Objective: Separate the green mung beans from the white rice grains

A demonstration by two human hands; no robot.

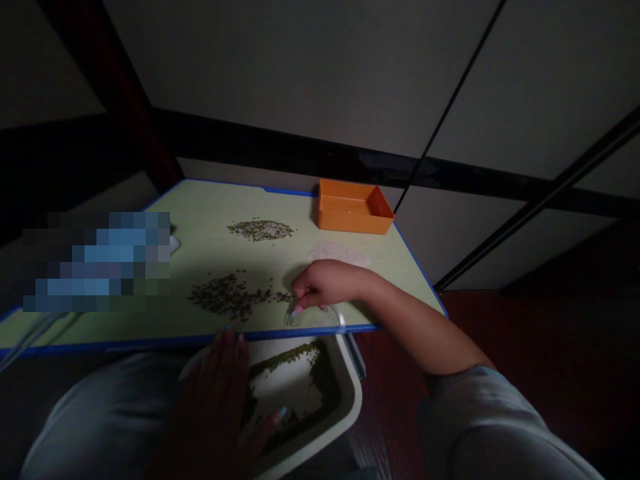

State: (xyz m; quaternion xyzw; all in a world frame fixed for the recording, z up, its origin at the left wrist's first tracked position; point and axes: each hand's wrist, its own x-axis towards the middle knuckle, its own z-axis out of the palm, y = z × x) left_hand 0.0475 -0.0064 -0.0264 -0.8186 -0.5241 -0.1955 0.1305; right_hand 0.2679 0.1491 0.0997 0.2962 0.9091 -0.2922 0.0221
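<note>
My right hand (pixel 327 283) is over the near right part of the table, its fingers curled down and closed. Beneath its fingertips lies a clear round plastic dish (pixel 315 320) at the table's front edge. Whatever the fingertips pinch, if anything, is hidden. A pile of small dark beans (pixel 227 297) spreads left of that hand, with a thin trail reaching toward it. My left hand (pixel 215 387) is in shadow over the left side of a white basin (pixel 353 393), fingers stretched out and thumb apart. Green beans (pixel 323 373) line the basin's inside.
Another pile of small beans (pixel 263 230) lies farther back on the pale table (pixel 200 207), which has a blue edge. An orange box (pixel 355 213) stands at the back right. Pale grains (pixel 340 252) lie in front of it. A blurred-out blue item (pixel 110 260) is on the left.
</note>
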